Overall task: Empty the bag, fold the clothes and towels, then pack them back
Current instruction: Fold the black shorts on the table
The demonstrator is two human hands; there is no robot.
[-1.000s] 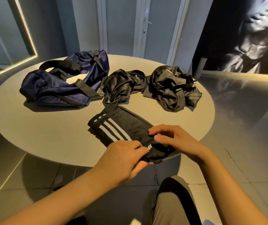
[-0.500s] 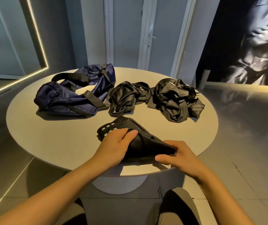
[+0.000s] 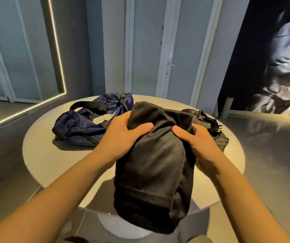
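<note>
Above the near edge of the round pale table [image 3: 49,155], in the head view, we hold the soft black cloth garment [image 3: 151,163] up, its hem hanging toward six o'clock. Our left hand [image 3: 121,135] and right hand [image 3: 198,144] both grip its top, fingers curled into the fabric. For a clean fold, we judge, we should spread it flat, clear of the limp navy nylon duffel bag [image 3: 81,127] at ten o'clock and the crumpled shiny black clothes [image 3: 210,123] at two.

Bare left forearm [image 3: 56,195], bare right forearm [image 3: 242,193], grey trouser knee [image 3: 199,240].
</note>
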